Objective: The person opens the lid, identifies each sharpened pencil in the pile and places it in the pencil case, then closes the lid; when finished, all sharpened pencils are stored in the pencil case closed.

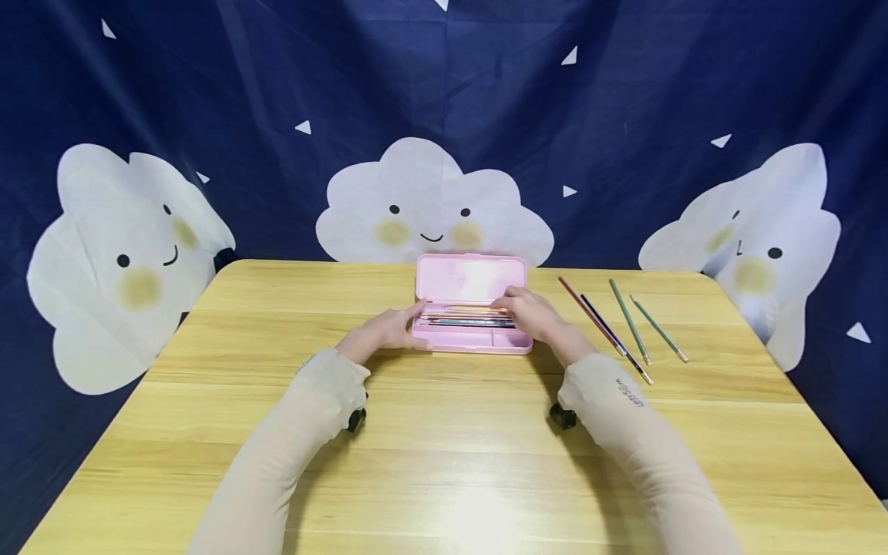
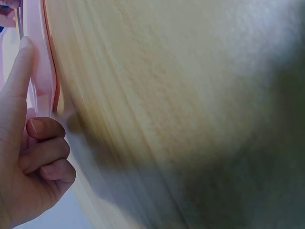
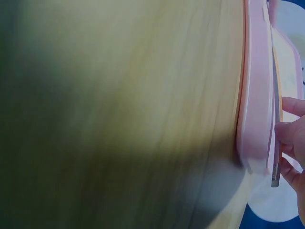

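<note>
A pink pencil case (image 1: 472,340) lies with its lid (image 1: 472,277) raised at the back of the table. Several pencils (image 1: 458,322) lie lengthwise inside it. My left hand (image 1: 385,330) holds the case's left end, its thumb along the front wall in the left wrist view and the other fingers curled by the end. Over the right part of the case, my right hand (image 1: 530,312) pinches a pencil (image 3: 277,143) near its eraser end. The fingertips partly cover the pencils there, so which one is pinched is hard to make out in the head view.
To the right of the case, several loose pencils lie slanted on the wooden table (image 1: 444,455), among them a dark red one (image 1: 583,303) and a green one (image 1: 629,320). A dark blue cloth (image 1: 624,116) with white clouds hangs behind the table.
</note>
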A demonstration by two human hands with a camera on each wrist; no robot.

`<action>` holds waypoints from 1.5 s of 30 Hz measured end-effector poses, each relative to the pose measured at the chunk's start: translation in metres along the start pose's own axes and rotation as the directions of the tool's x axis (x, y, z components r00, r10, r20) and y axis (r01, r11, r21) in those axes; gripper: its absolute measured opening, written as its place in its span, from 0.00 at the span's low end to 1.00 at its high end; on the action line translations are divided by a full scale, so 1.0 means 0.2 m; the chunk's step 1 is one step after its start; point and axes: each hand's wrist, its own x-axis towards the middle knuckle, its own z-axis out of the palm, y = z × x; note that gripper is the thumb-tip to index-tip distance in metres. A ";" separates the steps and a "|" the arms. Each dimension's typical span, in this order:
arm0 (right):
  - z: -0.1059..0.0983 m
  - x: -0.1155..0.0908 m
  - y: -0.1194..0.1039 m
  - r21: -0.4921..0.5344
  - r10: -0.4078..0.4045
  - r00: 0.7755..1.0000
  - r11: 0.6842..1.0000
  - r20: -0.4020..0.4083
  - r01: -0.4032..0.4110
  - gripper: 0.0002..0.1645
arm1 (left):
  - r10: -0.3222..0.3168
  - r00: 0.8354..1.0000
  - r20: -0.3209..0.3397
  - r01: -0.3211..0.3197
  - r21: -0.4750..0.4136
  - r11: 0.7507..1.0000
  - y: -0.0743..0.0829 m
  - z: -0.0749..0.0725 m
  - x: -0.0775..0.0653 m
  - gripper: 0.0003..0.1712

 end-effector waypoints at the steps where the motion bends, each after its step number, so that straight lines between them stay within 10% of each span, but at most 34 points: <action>1: 0.00 0.02 -0.01 -0.004 0.000 1.000 1.000 0.007 0.000 0.19 | -0.003 1.000 0.000 0.003 0.000 1.000 0.00 0.00 0.00 0.55; 19: 0.07 0.11 -0.08 -0.013 0.009 1.000 1.000 0.019 -0.008 0.17 | -0.015 1.000 -0.004 0.015 0.001 1.000 0.00 0.01 0.01 0.56; 45: -0.11 -0.39 0.26 0.083 0.094 0.985 0.993 -0.146 -0.083 0.14 | -0.016 1.000 0.013 0.016 -0.019 1.000 -0.01 0.00 0.01 0.56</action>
